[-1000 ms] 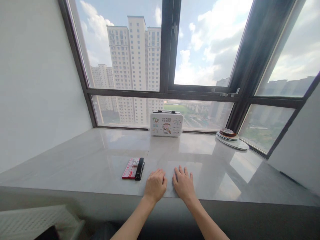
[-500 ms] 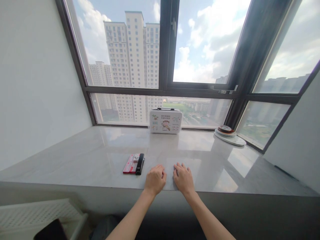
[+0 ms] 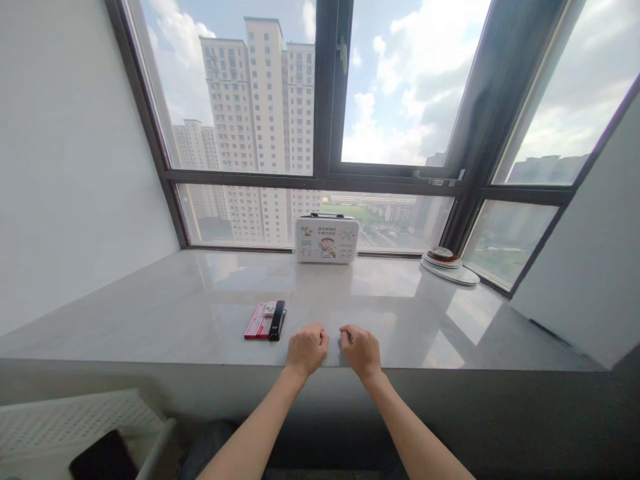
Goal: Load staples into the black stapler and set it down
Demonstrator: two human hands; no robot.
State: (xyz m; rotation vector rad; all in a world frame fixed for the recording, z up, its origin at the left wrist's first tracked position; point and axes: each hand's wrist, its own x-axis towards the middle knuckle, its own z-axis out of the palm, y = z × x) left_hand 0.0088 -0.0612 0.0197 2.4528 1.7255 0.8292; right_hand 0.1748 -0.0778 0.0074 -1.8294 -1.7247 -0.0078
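Observation:
Both my hands rest near the front edge of the grey marble-look sill (image 3: 165, 300), a small gap between them. My left hand (image 3: 307, 348) is curled into a loose fist, thumb towards the right, with nothing visible in it. Facing it, my right hand (image 3: 361, 348) is also closed, its fingers folded under and no object showing. Left of my left hand lies a black stapler (image 3: 277, 321), apart from the hand. Flat red-and-white boxes (image 3: 257, 323) lie against the stapler's left side, with a smaller white box (image 3: 270, 308) at their far end.
A white case (image 3: 327, 240) with cartoon prints and a dark handle stands upright by the window. Stacked round plates or lids (image 3: 449, 261) sit at the back right corner. Below the sill at left is a white perforated plastic chair or rack (image 3: 75, 420) bearing a dark object (image 3: 104, 457).
My right hand's fingers, which were stretched out on the sill, have curled in to a fist. My left hand stays closed. The view has shifted slightly.

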